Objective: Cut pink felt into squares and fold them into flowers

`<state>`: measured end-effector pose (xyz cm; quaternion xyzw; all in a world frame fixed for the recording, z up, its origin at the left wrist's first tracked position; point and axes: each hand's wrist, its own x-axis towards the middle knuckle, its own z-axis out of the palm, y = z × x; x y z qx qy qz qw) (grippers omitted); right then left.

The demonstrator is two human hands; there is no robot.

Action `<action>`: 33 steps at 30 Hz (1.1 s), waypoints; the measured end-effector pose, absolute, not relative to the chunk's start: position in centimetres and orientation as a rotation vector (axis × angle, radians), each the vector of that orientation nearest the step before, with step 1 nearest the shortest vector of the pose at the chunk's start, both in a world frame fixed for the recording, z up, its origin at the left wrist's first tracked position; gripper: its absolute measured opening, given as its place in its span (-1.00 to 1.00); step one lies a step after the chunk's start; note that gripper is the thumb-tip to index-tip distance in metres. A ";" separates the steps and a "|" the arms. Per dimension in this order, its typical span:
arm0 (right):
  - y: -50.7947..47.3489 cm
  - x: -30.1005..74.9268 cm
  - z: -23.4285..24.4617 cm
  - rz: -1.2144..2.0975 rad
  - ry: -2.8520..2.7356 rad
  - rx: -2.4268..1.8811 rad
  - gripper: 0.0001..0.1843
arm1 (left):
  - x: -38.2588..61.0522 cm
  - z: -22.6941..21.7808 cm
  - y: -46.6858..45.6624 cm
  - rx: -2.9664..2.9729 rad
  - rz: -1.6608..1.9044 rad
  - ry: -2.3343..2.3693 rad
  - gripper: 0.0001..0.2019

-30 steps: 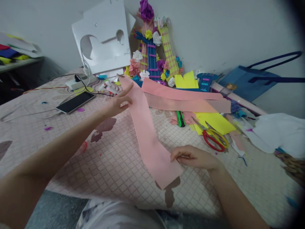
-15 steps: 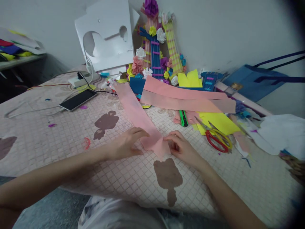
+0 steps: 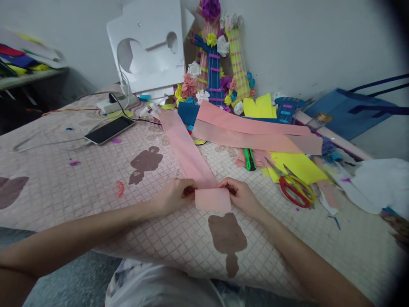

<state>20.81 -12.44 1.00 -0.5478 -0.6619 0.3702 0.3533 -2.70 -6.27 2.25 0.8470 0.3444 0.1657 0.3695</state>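
A long pink crepe paper strip [image 3: 190, 149] runs from the back of the table toward me. Its near end is doubled over into a short, paler flap [image 3: 212, 200] lying flat with a straight crease across the strip. My left hand [image 3: 175, 197] pinches the left corner of that crease, fingers curled in. At the right corner, my right hand [image 3: 242, 196] grips the paper between thumb and fingers. Both hands rest low over the quilted tablecloth [image 3: 179, 238].
Two wider pink paper strips [image 3: 249, 132] lie behind, to the right. A green cutter [image 3: 249, 159], scissors [image 3: 297, 189] and yellow paper [image 3: 297, 165] sit at the right. A phone [image 3: 110, 130] with cables is at the left. Decorated paper guitars [image 3: 215, 72] lean on the wall.
The near end of the strip, loose and slanted before, now lies as an even folded flap. My left hand has closed from spread fingers to a pinch on the crease. The view shifted slightly.
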 end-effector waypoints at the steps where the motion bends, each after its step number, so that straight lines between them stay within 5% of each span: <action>1: -11.9 20.7 1.1 1.005 -1.683 -1.420 -0.81 | -2.7 2.2 -6.0 2.151 0.425 0.897 -0.88; 4: -10.4 20.5 1.2 1.115 -1.607 -1.458 -0.80 | -2.5 1.8 -5.4 2.084 0.459 0.923 -0.83; 9: -9.5 20.2 1.0 1.081 -1.502 -1.587 -0.70 | -2.4 0.7 -5.1 2.023 0.512 0.925 -0.36; 16: -9.8 19.8 0.7 0.842 -1.594 -1.660 -0.66 | -2.6 0.4 -5.9 2.046 0.579 0.977 -0.03; 24: -9.8 19.3 0.5 0.697 -1.711 -1.624 -0.66 | -2.9 0.6 -6.6 2.173 0.634 0.893 -0.26; 33: -9.6 19.2 0.4 0.618 -1.788 -1.696 -0.65 | -2.9 1.4 -7.4 2.587 0.449 0.887 -0.82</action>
